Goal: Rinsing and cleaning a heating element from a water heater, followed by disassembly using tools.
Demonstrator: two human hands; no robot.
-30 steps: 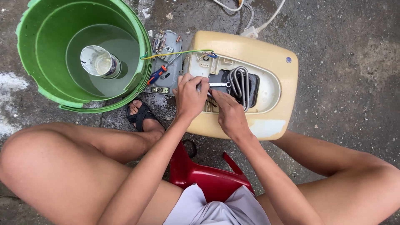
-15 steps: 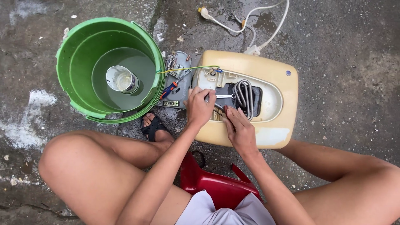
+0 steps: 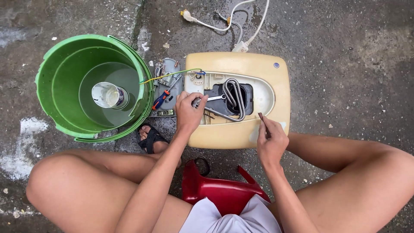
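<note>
- Green plastic tub fills the upper left of the frame, standing on wet concrete ground, with a pale cylindrical post rising from its middle.
- Just right of the tub, a grey cover plate lies on the ground with a screwdriver, its handle orange and blue, resting across it; a thin yellow-green wire runs from the tub's rim over the plate to the casing.
- Below the plate, a foot in a black sandal rests on the ground.
- Centre frame holds the cream-coloured appliance casing, lying flat, with an opening that shows a looped grey cable and dark parts inside.
- The left hand sits at the left edge of that opening, fingers curled tightly around a small metal tool whose silver end points right toward the cable.
- The right hand rests at the casing's lower right edge, pinching a thin dark rod-like piece between thumb and fingers, tip pointing up.
- A white power cord with plug trails across the ground above the casing.
- A red plastic stool shows at lower centre, between the person's bare knees.
</note>
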